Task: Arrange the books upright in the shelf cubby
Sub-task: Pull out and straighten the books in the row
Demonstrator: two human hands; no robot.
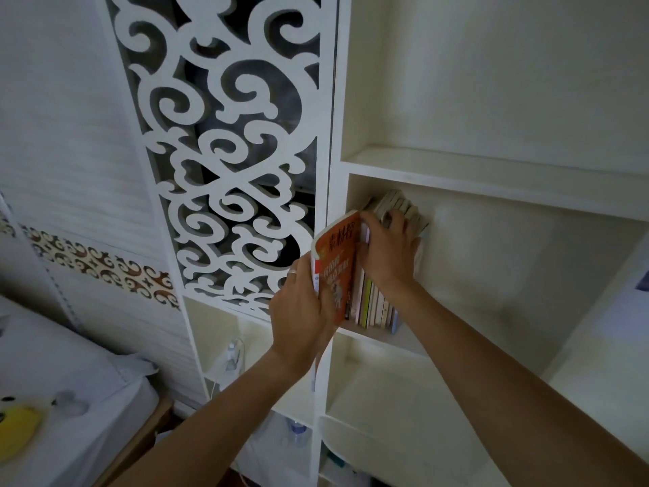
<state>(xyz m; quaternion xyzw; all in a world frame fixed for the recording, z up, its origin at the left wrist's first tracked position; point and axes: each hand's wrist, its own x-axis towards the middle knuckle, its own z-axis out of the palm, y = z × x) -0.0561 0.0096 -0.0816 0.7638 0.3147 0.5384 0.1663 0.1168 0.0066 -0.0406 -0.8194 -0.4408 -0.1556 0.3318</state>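
Orange book going in at the cubby's left wall, about nine o'clock of the row.

Your left hand grips it by the spine edge; your right hand lies spread, fingers straight, pressing the upright books toward three o'clock. Hold that gap wide, keep the orange cover vertical, slide it straight back along the wall, and release the row only once it stands flush.

The cubby lies open from 3 o'clock of the upright books to its right wall. At 9 o'clock the cubby's left wall hems them in, with the orange book and both hands filling that gap. At 12 o'clock the shelf board caps the row closely.
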